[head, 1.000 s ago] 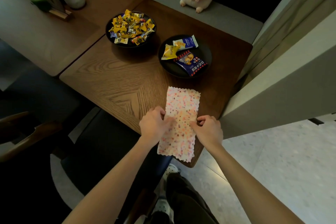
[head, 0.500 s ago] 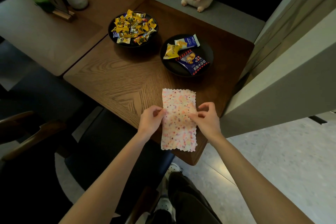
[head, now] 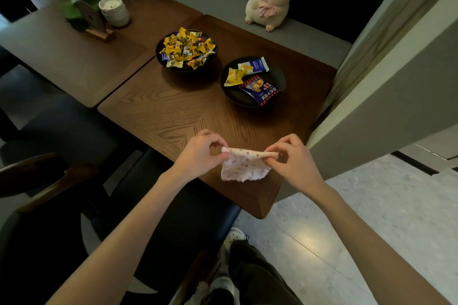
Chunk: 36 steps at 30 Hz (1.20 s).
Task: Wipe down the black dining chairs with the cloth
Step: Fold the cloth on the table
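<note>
Two hands (head: pixel 198 156) (head: pixel 295 158) on folded, dotted cloth (head: pixel 244 164)

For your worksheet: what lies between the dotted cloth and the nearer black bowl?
In the head view, only bare wooden tabletop separates cloth and bowl.

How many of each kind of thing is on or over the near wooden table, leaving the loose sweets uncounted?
Black bowls: 2 (sweets bowl, snack bowl)
Snack packets in the snack bowl: 3
Spotted cloth, pinched by the left hand and the right hand: 1
Total: 6
</note>
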Each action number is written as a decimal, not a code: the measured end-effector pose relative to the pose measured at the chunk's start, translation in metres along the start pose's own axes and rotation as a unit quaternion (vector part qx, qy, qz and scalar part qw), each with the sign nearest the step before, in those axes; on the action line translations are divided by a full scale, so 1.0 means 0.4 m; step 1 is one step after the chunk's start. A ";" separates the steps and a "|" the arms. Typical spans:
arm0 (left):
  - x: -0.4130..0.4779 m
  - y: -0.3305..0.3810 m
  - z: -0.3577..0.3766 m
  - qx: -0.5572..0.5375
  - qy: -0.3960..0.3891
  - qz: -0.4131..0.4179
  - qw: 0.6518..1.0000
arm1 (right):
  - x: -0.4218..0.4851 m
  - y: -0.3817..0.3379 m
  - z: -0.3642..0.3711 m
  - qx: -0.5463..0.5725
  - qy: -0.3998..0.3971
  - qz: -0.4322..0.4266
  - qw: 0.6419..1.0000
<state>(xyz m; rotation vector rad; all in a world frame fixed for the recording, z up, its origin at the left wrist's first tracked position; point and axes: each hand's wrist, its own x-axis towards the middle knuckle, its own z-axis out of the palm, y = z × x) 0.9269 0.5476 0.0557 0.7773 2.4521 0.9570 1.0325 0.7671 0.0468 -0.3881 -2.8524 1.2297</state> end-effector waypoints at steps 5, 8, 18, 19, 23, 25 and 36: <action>0.002 -0.001 0.017 -0.218 -0.081 -0.100 0.967 | 0.008 0.000 0.002 0.166 -0.064 0.085 0.980; 0.036 -0.014 0.065 -0.221 -0.031 -0.148 0.964 | 0.037 0.022 0.037 0.152 -0.040 0.104 0.982; 0.132 -0.071 0.180 -0.068 0.170 -0.157 0.970 | 0.114 0.114 0.126 -0.056 0.028 0.068 0.996; 0.123 -0.070 0.184 -0.015 0.176 -0.105 0.979 | 0.107 0.116 0.126 -0.087 0.025 0.025 0.996; 0.087 -0.088 0.238 0.164 0.068 0.033 0.984 | 0.064 0.136 0.154 -0.218 -0.103 -0.086 0.967; 0.075 -0.110 0.270 0.226 0.026 0.013 0.974 | 0.046 0.154 0.176 -0.274 -0.164 -0.074 0.945; 0.059 -0.118 0.254 0.289 0.001 0.013 0.957 | 0.048 0.114 0.140 -0.298 -0.201 -0.030 0.933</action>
